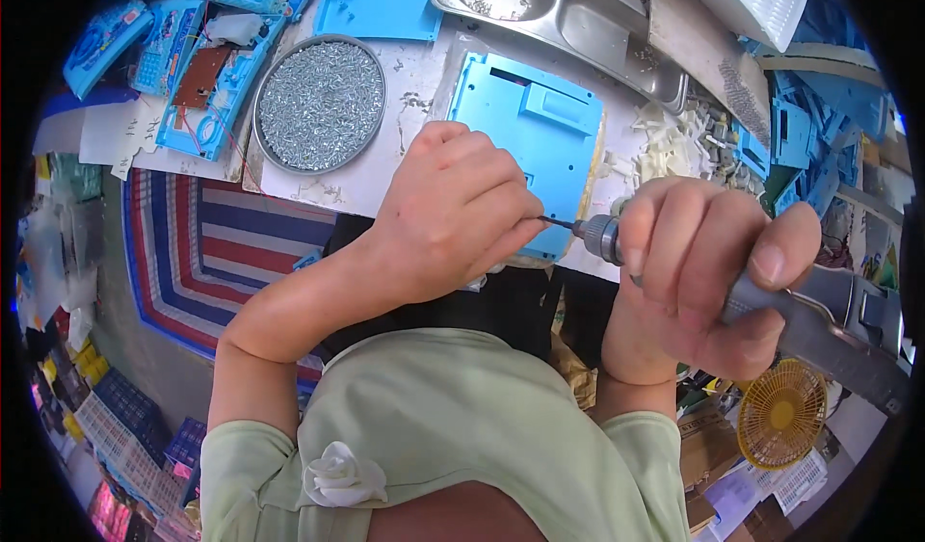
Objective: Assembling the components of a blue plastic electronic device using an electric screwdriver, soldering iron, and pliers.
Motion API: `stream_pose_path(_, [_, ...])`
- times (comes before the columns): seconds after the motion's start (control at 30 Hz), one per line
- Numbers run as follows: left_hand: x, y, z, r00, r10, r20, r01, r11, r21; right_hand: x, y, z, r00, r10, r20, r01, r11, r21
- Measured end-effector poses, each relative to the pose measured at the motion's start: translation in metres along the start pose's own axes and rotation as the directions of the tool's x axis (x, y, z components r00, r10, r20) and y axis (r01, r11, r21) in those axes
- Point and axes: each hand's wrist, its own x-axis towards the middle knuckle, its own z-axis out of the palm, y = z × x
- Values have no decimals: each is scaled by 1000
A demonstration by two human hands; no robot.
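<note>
My right hand wraps round a grey electric screwdriver, whose thin dark bit points left. At the bit's tip, the fingers of my left hand are pinched together; whatever lies between them is hidden. Beneath and beyond both hands, a light-blue plastic panel with small holes and a raised rectangular part rests on the worktable. The bit's tip is over the panel's near part, and my left hand covers its near left side.
A round dish full of small silver screws stands left of the panel. Behind is a metal compartment tray holding small parts. White plastic pieces are heaped at right. Blue toy casings with wires lie far left. A yellow fan stands lower right.
</note>
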Motion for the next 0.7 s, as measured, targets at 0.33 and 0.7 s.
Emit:
stream_pose_path(0.33, [2,-10,-7,985,6,175,4,998,-58,-39,-8,-3,990,20,-137,-19,1000,9])
stream_pose_path(0.7, [-4,-30,-5,970,-5,241,10,1000,-17,-63,24,13,992,-4,-126,-36,950,-310])
